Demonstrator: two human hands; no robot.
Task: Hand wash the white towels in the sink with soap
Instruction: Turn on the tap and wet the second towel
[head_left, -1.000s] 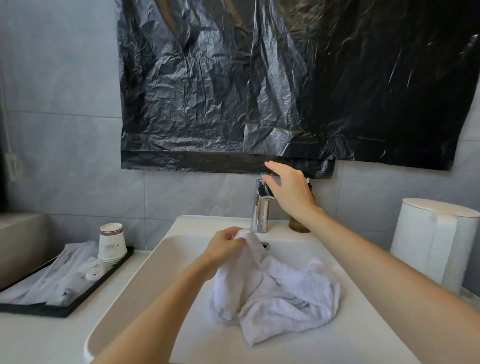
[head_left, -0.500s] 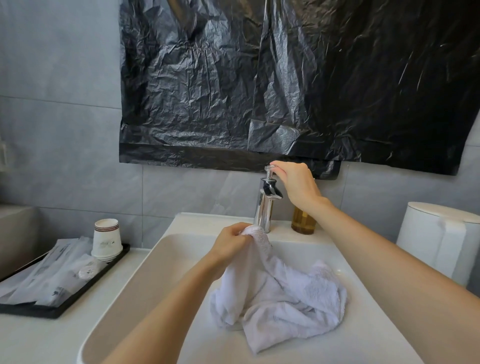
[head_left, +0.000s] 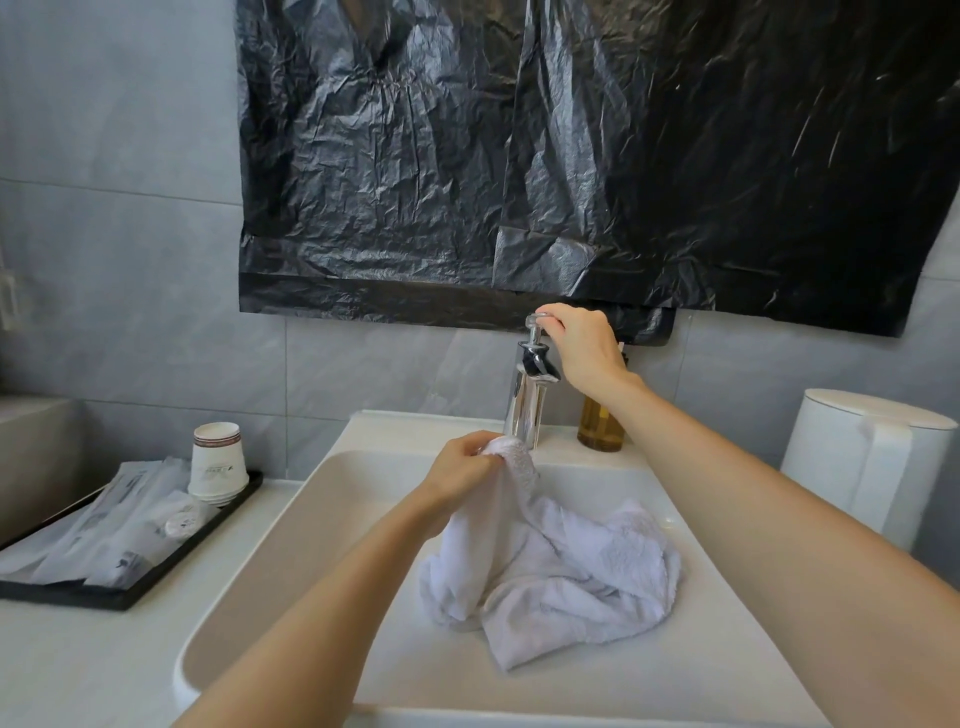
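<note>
A white towel (head_left: 561, 566) lies crumpled in the middle of the sink (head_left: 249, 587), which is set into the counter. The left hand (head_left: 462, 467) grips one bunched corner, raised near the basin's back edge, just below the chrome faucet (head_left: 527, 400). The right hand (head_left: 584, 348) curls its fingers round the faucet's top lever. An amber soap bottle (head_left: 600, 428) stands on the back rim right of the faucet, partly behind the wrist.
</note>
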